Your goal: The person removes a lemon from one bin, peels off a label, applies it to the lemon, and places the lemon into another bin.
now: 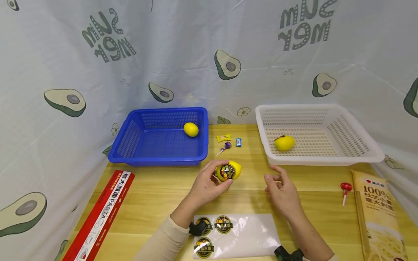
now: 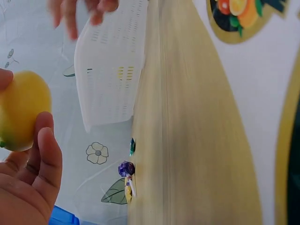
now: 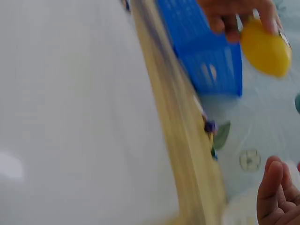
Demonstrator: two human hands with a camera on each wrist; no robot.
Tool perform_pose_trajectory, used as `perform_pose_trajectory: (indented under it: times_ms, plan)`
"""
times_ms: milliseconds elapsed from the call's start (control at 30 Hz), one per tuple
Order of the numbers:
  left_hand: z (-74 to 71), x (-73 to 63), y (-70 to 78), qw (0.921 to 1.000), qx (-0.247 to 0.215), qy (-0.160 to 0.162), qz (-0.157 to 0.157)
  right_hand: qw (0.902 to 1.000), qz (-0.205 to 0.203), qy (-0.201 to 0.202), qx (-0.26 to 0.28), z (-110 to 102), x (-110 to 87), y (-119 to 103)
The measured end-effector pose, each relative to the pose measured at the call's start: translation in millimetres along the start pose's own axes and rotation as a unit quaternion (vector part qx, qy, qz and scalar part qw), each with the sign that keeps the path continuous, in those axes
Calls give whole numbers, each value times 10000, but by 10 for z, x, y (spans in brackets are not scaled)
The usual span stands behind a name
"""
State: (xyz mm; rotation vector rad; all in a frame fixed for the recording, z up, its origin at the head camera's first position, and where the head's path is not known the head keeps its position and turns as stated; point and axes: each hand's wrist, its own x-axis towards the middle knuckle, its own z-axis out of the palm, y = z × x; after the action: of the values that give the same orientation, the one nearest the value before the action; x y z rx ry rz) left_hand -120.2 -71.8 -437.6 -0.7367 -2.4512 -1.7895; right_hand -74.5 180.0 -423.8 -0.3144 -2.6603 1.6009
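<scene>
My left hand (image 1: 206,185) grips a yellow lemon (image 1: 236,168) over the middle of the table, thumb on the near side and fingers behind. A dark round fruit label (image 1: 226,172) is on the lemon's side facing me. In the left wrist view the lemon (image 2: 26,105) shows a greenish stem end. To the right, my right hand (image 1: 285,194) hovers with loosely bent fingers and holds nothing. Below both hands lies a clear label sheet (image 1: 248,232) bearing several of the same round labels at its left end.
A blue basket (image 1: 130,159) at back left contains a lemon (image 1: 191,129); a white basket (image 1: 323,159) at back right contains a labelled one (image 1: 285,143). Small candies and a purple lollipop (image 1: 227,145) lie between. A pasta box (image 1: 101,214), red lollipop (image 1: 346,187) and pasta bag (image 1: 378,214) flank the sides.
</scene>
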Motion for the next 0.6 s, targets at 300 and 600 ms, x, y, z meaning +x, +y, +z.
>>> perform_pose_trajectory:
  times_ms: [300, 600]
  plan:
    - [23, 0, -1, 9968, -617, -344, -366, 9942, 425, 945, -276, -718, 217, 223]
    - [16, -1, 19, 9965, -625, -373, -414, 9893, 630, 1220, -489, -919, 518, 300]
